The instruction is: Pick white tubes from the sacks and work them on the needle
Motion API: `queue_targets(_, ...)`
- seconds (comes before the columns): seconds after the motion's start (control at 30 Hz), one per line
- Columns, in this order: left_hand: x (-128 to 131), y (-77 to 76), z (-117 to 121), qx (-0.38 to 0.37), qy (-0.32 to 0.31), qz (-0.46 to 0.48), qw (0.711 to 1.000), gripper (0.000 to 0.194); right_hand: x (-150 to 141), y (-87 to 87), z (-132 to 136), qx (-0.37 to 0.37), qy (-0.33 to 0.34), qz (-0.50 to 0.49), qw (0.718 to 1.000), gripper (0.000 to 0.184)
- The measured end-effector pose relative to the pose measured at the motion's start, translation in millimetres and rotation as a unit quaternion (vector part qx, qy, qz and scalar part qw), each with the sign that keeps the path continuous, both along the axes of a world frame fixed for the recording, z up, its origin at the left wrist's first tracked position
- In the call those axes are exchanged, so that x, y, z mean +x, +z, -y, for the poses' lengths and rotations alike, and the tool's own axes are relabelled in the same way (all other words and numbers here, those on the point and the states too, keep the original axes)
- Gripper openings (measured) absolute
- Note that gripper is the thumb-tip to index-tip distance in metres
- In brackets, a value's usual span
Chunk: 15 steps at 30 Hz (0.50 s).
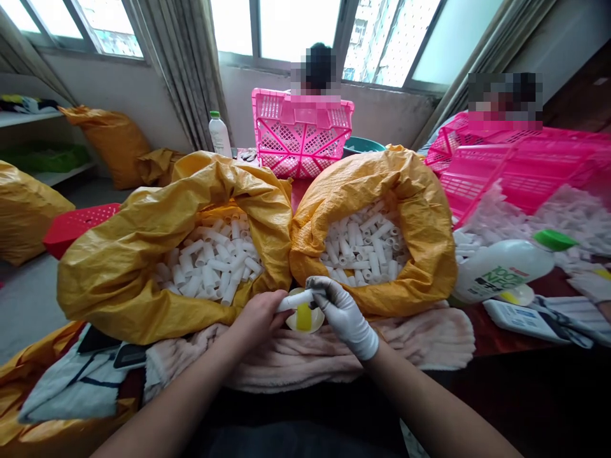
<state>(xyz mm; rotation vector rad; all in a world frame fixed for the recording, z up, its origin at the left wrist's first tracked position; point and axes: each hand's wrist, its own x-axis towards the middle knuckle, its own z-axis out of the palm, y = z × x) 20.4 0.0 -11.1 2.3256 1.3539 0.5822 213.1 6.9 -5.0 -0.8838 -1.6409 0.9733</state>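
Note:
My bare left hand (258, 318) and my white-gloved right hand (341, 315) both grip a short white tube (293, 301) between them, its far end pinched in the gloved fingers. The glove's fingertips look dark and soiled. Just below the tube sits a small white dish (304, 318) with a yellow patch in it. A pink fleece towel (305, 359) lies across my lap under my hands. Ahead, two open yellow woven sacks (119, 280) (420, 254) stand side by side, each filled with loose white tubes (210, 261) (363, 238).
A heap of white tubes (539, 219) lies in a pink plastic basket (515, 165) at right, near a white bottle with a green cap (501, 270). Another pink basket (300, 133) stands ahead, with a seated co-worker (319, 70) behind it. More yellow sacks lie at left.

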Motion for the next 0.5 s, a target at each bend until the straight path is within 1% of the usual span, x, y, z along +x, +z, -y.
queue_targets(0.07,2,2.7,3,-0.017,0.002,-0.006,1.0,0.027,5,13.1,4,0.088,0.019,0.092,0.992,0.021)
queue_targets(0.13,3,3.7,6,0.001,-0.006,-0.045,0.999,0.028,11,24.6,6,0.144,0.04,0.17,0.974,0.022)
queue_targets(0.2,5,4.4,7,0.02,-0.025,-0.085,0.996,0.028,14,32.4,6,0.166,0.068,0.219,0.959,0.02)
queue_targets(0.27,9,6.2,8,0.01,-0.046,-0.095,0.994,0.027,15,35.5,4,0.181,0.112,0.244,0.946,0.019)
queue_targets(0.3,12,7.7,9,0.003,-0.049,-0.093,0.994,0.026,15,34.9,3,0.18,0.123,0.241,0.946,0.019)
queue_targets(0.33,15,9.4,10,0.0,-0.045,-0.094,0.995,0.027,14,33.1,3,0.166,0.119,0.227,0.952,0.02)
queue_targets(0.37,17,11.2,10,0.005,-0.036,-0.101,0.994,0.028,12,29.9,3,0.136,0.1,0.209,0.963,0.02)
queue_targets(0.43,22,15.0,12,0.015,-0.017,-0.123,0.992,0.03,8,21.0,6,0.043,0.032,0.181,0.982,0.017)
queue_targets(0.5,25,18.5,15,0.006,-0.021,-0.13,0.991,0.03,3,11.2,13,-0.036,-0.022,0.173,0.984,0.025)
